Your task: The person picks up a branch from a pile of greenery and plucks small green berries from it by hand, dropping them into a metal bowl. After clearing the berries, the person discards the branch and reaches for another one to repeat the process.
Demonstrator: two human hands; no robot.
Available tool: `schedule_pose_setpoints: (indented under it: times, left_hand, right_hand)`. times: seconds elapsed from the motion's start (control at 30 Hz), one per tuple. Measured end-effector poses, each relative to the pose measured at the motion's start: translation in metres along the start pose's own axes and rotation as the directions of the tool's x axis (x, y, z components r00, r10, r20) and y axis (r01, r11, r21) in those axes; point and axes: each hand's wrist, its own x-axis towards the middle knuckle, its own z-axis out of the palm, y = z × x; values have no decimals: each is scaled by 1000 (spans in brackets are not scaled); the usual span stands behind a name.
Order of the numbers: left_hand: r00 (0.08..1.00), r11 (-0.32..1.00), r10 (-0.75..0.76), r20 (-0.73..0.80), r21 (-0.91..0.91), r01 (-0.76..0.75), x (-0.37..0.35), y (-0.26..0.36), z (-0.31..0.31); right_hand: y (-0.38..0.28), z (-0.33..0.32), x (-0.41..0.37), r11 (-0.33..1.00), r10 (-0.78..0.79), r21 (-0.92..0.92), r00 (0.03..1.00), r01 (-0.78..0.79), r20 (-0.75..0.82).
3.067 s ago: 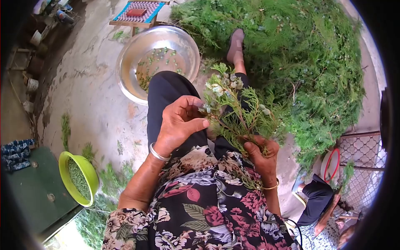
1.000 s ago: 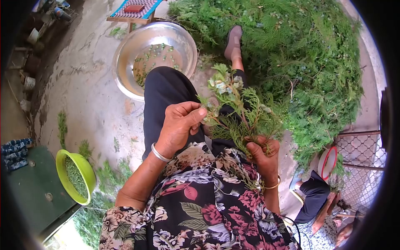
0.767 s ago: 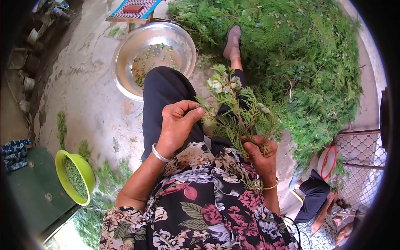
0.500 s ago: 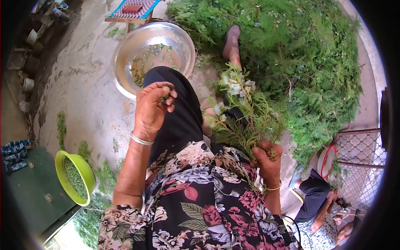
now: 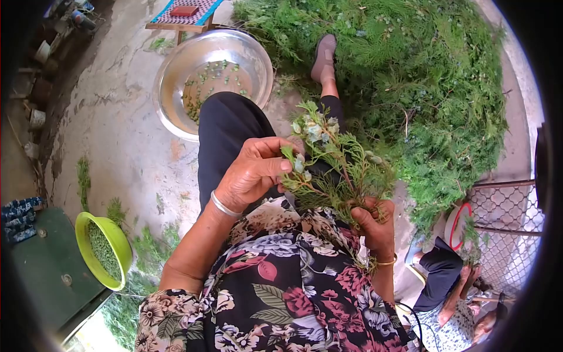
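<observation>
My right hand [image 5: 375, 224] is closed around the stems of a leafy conifer sprig [image 5: 349, 170], held over my lap. Pale blue-green cones [image 5: 319, 130] cluster near the sprig's tip. On its left side, my left hand [image 5: 255, 171] has curled fingers, with thumb and forefinger at a small green cone [image 5: 299, 163]. Its palm and lower fingers are mostly hidden. Beyond my knee stands a wide metal basin [image 5: 168, 111], with loose green cones [image 5: 193, 105] scattered over its bottom.
A large heap of cut conifer branches [image 5: 410, 88] covers the ground at the upper right. To the left is a lime-green basin [image 5: 126, 252] full of small cones. A low woven stool [image 5: 202, 9] stands behind the metal basin. Another person [image 5: 443, 281] sits at the lower right.
My left hand has moved right and down from above my knee to the sprig's cones. My right hand keeps its hold on the sprig, almost unmoved.
</observation>
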Motion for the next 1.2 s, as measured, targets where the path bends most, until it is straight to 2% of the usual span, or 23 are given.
schedule_pose_setpoints:
  times: [0.13, 0.2, 0.27, 0.3, 0.33, 0.37, 0.4, 0.47, 0.5, 0.57, 0.6, 0.67, 0.8, 0.87, 0.9, 0.93, 1.0, 1.03, 1.07, 1.1, 1.2]
  left_hand:
    - [1000, 999, 31, 1, -34, -31, -4, 6, 5]
    - [997, 987, -61, 54, -149, 68, -7, 17, 7]
    - [994, 990, -70, 90, -120, 80, -6, 20, 1]
    - [997, 988, -65, 36, 140, 59, -6, 22, 3]
    - [999, 919, -46, -15, 391, 49, -7, 26, 6]
    - [997, 821, 75, 22, 566, -74, -6, 28, 15]
    - [997, 821, 74, 21, 566, -73, -7, 28, 14]
    - [1000, 692, 12, 10, 722, -16, -6, 28, 11]
    - [1000, 692, 12, 9, 722, -15, -6, 29, 11]
    - [997, 613, 51, 61, 786, -79, -7, 30, 12]
    - [997, 613, 51, 61, 786, -79, -7, 28, 11]
    - [988, 575, 151, 42, 809, -122, -6, 21, 8]
    - [974, 518, 224, -47, 852, -78, -4, 3, -2]
    - [875, 186, 473, 103, 959, -214, 2, -6, -7]
    - [852, 150, 516, 91, 969, -195, 3, -10, -9]
    - [850, 148, 519, 91, 970, -194, 4, -12, -7]
    - [858, 360, 512, -43, 918, -168, 4, -13, -4]
    - [857, 359, 513, -44, 918, -168, 3, -10, -2]
    - [924, 704, 310, -222, 708, -66, 1, -6, 3]
    - [950, 920, 46, -308, 384, 80, 0, -3, 5]
    - [936, 897, 117, -331, 439, 43, -2, -7, 2]
  right_hand:
    - [-3, 3, 0, 998, 26, -65, 999, -24, 29]
    - [-3, 4, 0, 997, 21, -72, 999, -18, 30]
    - [-3, 7, 1, 997, 49, -61, 999, -50, -15]
    - [0, 7, 1, 997, 49, -61, 999, -50, -14]
    - [6, 7, 2, 998, -5, -60, 1000, 4, -21]
    - [10, 8, 3, 997, -58, -59, 998, 57, -27]
    - [9, 9, 3, 997, -58, -58, 998, 56, -26]
    - [5, 10, 3, 993, -76, -91, 997, 76, 5]
    - [5, 11, 3, 993, -75, -91, 997, 75, 5]
    - [4, 12, 2, 995, -58, -76, 998, 59, 9]
    - [4, 13, 1, 995, -58, -76, 998, 58, 9]
    - [3, 16, 1, 998, -15, -66, 999, 12, -46]
    - [7, 15, 1, 997, -3, -71, 1000, 1, -27]
    - [9, 14, 3, 989, -37, -143, 999, 43, 39]
    - [8, 15, 4, 989, -39, -143, 998, 45, 44]
    - [5, 16, 4, 988, -27, -154, 999, 33, 43]
    - [0, 22, 2, 986, -16, -165, 999, 23, 43]
    - [-4, 27, -1, 994, 10, -104, 999, -16, -52]
    - [-5, 30, -4, 998, 43, -38, 988, -49, -145]
    - [-3, 29, -4, 998, 43, -37, 988, -48, -146]
    - [3, 21, -6, 999, 40, -26, 974, -47, -223]
